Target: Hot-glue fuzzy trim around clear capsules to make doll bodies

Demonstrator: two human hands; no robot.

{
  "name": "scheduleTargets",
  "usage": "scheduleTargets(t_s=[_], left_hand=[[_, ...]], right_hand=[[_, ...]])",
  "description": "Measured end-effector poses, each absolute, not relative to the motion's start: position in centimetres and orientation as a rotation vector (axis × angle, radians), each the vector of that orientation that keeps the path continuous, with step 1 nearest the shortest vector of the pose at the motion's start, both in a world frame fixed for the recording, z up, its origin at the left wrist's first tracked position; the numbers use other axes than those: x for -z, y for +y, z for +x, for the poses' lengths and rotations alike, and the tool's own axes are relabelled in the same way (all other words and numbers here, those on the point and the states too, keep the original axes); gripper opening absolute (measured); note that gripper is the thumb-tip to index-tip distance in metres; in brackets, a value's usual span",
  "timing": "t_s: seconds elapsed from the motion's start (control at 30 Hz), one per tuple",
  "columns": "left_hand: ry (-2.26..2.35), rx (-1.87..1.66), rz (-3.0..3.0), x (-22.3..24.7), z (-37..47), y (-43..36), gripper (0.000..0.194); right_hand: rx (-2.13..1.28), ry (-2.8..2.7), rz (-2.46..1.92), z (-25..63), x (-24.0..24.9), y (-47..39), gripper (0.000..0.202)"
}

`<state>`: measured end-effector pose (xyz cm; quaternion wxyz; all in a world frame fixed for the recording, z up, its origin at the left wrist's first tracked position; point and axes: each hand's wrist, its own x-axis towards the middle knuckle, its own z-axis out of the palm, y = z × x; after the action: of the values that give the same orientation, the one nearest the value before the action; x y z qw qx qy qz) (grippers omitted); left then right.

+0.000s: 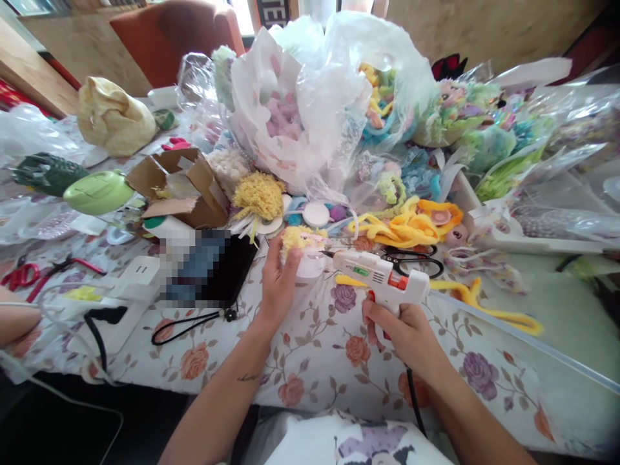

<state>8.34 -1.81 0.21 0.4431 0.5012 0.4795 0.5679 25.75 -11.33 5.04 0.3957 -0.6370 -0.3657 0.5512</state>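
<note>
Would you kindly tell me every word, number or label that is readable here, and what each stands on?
"TE", then a partial letter, possibly R: dark sign, top edge.
Green label on the glue gun: too small to read.
Script on the left forearm: too small.
Dark flat device: partly pixelated, nothing legible.

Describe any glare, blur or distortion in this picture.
Head view: light burns out at top, left of centre; the large plastic bag catches pale sheen; plastic packaging smears toward the right edge; pixelation masks part of the black device; the glue gun looks fairly clear.
</note>
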Motion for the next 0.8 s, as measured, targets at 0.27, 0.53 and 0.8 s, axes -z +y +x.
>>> scheduleTargets(t_s=[0.27,0.53,0.8], left_hand=[[1.192,-1.384,1.237,-0.4,8.4,-2.1,0.052],[1.203,-1.363,1.186,0.2,8.1,-1.8,0.049],[1.084,-1.313,1.107,0.3,8.2,-1.7,0.038]], right_hand=[[-1.429,-0.957,-1.601,25.5,-5.2,-11.4,0.028],[-1.319,-0.952,-1.614,26.0,-4.4,-11.2,0.023],[-1.435,-0.920,-1.591,25.3,-5.5,-11.5,0.024]])
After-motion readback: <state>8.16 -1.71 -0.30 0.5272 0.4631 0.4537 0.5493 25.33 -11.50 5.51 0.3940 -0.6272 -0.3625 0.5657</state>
